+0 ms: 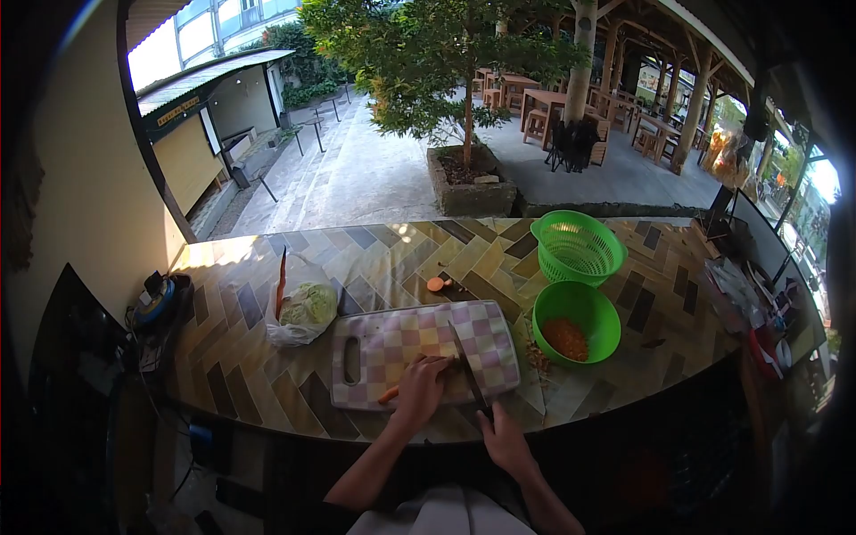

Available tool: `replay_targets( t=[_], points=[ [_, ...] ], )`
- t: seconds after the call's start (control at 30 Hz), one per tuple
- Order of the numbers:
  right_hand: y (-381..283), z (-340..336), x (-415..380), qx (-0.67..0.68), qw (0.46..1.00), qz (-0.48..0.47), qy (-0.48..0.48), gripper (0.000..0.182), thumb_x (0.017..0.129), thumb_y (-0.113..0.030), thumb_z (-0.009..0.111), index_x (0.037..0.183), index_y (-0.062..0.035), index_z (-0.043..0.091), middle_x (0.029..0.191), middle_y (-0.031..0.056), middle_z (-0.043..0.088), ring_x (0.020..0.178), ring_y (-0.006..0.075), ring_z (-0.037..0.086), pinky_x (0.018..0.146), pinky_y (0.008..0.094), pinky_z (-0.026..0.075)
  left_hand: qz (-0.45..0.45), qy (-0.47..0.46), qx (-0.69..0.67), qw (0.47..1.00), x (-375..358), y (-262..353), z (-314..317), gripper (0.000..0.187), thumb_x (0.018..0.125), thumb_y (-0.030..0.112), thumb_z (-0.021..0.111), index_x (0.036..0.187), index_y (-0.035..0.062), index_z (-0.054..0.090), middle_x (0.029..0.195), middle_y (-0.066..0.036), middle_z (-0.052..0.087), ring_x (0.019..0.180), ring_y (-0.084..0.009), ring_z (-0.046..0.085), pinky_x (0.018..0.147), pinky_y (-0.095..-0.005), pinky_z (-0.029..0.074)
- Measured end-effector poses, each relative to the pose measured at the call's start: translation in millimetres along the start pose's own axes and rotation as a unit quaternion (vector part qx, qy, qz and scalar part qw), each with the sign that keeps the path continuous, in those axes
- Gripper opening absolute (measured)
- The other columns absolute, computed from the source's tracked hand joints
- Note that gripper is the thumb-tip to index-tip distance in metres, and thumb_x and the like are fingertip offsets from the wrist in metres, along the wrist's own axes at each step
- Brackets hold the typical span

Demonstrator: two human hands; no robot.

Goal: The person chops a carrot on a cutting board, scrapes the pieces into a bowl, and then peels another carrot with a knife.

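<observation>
A pink-and-white checked cutting board (374, 325) lies in front of me on the table. My left hand (421, 385) is closed over a carrot (389, 395) on the board; one end sticks out on the near left and the rest is mostly under the fingers. My right hand (506, 441) grips the dark handle of a kitchen knife (467, 363), whose blade slants across the board just right of my left fingertips. Right of the board stands a green bowl (604, 312) with finely cut orange bits (566, 339) inside.
A green colander (580, 239) stands behind the bowl. Left of the board, a plastic bag (299, 334) holds a pale green cabbage (308, 303) and a carrot (282, 283). A carrot end (435, 284) lies beyond the board; peelings (538, 358) lie by the bowl.
</observation>
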State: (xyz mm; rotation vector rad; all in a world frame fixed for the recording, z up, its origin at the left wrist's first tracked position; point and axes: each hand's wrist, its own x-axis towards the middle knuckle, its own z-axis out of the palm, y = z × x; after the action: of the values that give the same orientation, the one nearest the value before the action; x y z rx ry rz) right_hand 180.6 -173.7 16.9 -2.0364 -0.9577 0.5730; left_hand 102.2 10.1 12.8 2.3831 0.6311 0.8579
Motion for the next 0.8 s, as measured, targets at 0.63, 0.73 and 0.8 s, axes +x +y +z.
replay_targets(
  t=[0.63,0.73,0.8],
  points=[
    [-28.9,-6.3,-17.0,-0.057,0.998,0.026,-0.017,0.025,0.101,-0.020,0.051,0.104,0.0040,0.046,0.079,0.0320,0.060,0.082,0.0518,0.058,0.065,0.0566,0.041,-0.078,0.026,-0.016,0.996,-2.2,0.3,-1.7,0.024,0.074,0.006,0.073,0.098,0.0086,0.076,0.096,-0.008,0.072,0.092,-0.0287,0.066,0.078,-0.0391,0.053],
    [-28.1,-7.0,-17.5,-0.060,0.998,0.001,0.007,0.025,0.101,-0.020,0.050,0.104,0.0038,0.046,0.077,0.0313,0.060,0.081,0.0520,0.058,0.064,0.0565,0.041,-0.078,0.030,-0.024,0.996,-2.2,3.8,-3.0,0.023,0.075,0.008,0.073,0.098,0.0086,0.076,0.096,-0.007,0.073,0.093,-0.0273,0.065,0.078,-0.0383,0.053],
    [-22.3,-5.4,-16.8,-0.078,0.997,-0.024,-0.002,0.027,0.102,-0.024,0.047,0.104,0.0023,0.043,0.070,0.0297,0.060,0.072,0.0507,0.059,0.060,0.0579,0.043,-0.078,0.031,-0.017,0.996,-2.3,5.7,-3.9,0.023,0.075,0.008,0.073,0.098,0.0088,0.076,0.096,-0.006,0.072,0.093,-0.0264,0.065,0.077,-0.0380,0.053]
  ],
)
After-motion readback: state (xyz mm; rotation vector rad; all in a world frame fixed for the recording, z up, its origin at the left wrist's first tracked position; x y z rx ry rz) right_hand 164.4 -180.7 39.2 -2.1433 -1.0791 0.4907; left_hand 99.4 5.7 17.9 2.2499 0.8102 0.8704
